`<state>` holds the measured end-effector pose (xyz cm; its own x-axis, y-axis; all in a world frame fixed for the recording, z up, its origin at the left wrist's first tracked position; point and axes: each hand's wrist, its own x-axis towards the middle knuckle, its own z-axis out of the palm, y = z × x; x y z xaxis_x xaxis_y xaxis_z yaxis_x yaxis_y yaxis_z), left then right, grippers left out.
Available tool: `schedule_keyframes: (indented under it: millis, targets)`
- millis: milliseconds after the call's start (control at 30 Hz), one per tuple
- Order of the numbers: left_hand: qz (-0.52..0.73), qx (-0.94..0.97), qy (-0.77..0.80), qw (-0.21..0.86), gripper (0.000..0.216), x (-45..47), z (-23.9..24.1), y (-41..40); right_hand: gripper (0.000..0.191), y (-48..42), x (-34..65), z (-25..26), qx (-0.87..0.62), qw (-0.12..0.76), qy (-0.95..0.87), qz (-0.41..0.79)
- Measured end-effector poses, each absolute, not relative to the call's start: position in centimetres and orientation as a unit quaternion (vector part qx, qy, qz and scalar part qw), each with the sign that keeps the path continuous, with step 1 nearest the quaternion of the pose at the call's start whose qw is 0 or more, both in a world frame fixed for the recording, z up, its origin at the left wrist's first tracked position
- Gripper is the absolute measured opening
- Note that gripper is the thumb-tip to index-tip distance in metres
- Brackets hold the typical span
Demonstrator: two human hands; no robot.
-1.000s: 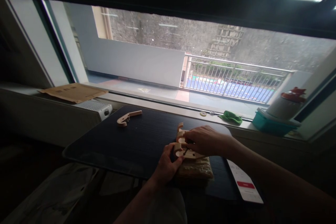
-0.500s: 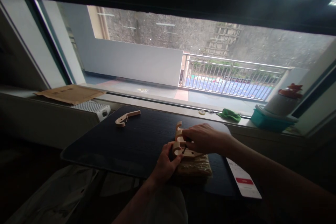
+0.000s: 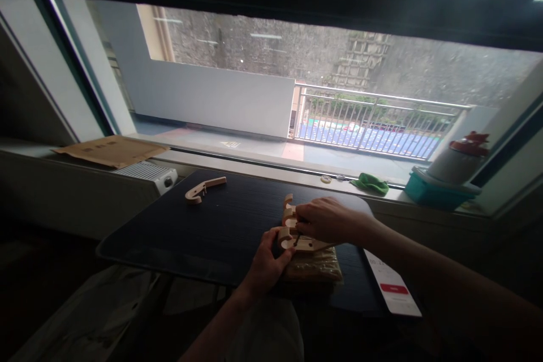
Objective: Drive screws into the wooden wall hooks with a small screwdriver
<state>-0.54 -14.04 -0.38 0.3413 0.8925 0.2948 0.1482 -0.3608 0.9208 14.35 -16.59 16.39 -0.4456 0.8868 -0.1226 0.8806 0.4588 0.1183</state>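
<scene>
My left hand grips the near end of a pale wooden piece with a curled hook, thumb and fingers on either side of it. Closed above that piece, my right hand holds a thin dark tool whose lower end meets the wood. Its handle is hidden in the fist, so its exact kind does not show. Behind, another hooked wooden part is partly covered by my right hand. The wood rests over a plastic-wrapped package.
A separate wooden hook with small pegs or screws lies far left on the dark table. At the right edge is a phone. The sill bears a green cloth, a teal box and a brown envelope.
My right hand has turned slightly over the wooden piece, the dark tool still in it. My left hand keeps its hold. The whole view has shifted a little.
</scene>
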Motion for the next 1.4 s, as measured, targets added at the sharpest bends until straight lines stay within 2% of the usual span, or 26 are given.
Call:
schedule_keyframes:
  millis: [233,367,533,767,933,1100,1233,1400]
  targets:
    - [0.435,0.700,0.372,0.427,0.028,-0.6,-0.6,-14.0,0.019,-16.5,13.9,16.8,0.485,0.084,0.870,-0.002]
    - [0.435,0.698,0.375,0.428,0.028,-0.5,-0.6,-14.0,0.025,-15.7,14.8,15.9,0.519,0.061,0.852,0.003]
    - [0.438,0.695,0.374,0.430,0.027,-0.5,-0.5,-14.0,0.029,-15.7,14.8,15.7,0.555,0.076,0.828,0.023]
    - [0.437,0.691,0.370,0.441,0.029,-0.7,-0.5,-14.2,0.021,-16.7,14.0,16.7,0.497,0.066,0.865,0.006]
    - [0.433,0.697,0.375,0.431,0.028,-0.6,-0.5,-14.1,0.027,-15.8,14.8,14.9,0.525,0.017,0.851,0.026]
    - [0.433,0.701,0.370,0.429,0.026,-0.6,-0.4,-14.1,0.034,-15.4,14.3,14.3,0.584,0.014,0.809,0.064]
    - [0.432,0.697,0.373,0.435,0.027,-0.7,-0.3,-14.2,0.025,-16.1,14.0,15.8,0.555,0.052,0.829,0.042]
    - [0.434,0.690,0.371,0.445,0.028,-0.6,-0.4,-14.2,0.021,-16.3,14.7,16.2,0.510,0.029,0.860,0.000]
